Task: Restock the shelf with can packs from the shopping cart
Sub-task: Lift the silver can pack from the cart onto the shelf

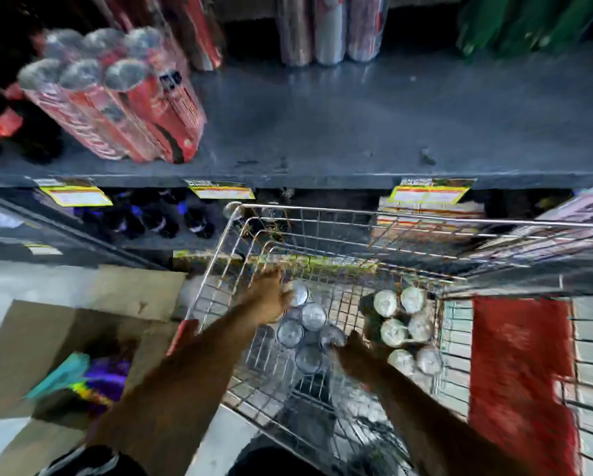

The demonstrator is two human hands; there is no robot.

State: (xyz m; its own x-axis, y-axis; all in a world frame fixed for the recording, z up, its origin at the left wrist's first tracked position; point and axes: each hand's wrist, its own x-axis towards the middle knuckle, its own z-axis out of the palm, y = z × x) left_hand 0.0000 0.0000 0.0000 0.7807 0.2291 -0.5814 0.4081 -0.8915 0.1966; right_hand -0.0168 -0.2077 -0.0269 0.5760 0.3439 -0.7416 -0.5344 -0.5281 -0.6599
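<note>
A wire shopping cart (322, 214) stands against a dark shelf (374, 125). Inside it a shrink-wrapped can pack with silver tops (307, 329) stands upright. My left hand (267, 297) grips the pack's far left end. My right hand (355, 355) holds its near right end. A second can pack with pale tops (405, 324) stands in the cart's right side. On the shelf at the left a red can pack (116, 97) stands upright. The picture is blurred.
More red and silver cans (329, 29) and green bottles (528, 22) stand at the back of the shelf. Yellow price labels (429, 194) hang on its edge. An open cardboard box (58, 355) lies on the floor at the left. A red panel (518, 372) hangs on the cart's right.
</note>
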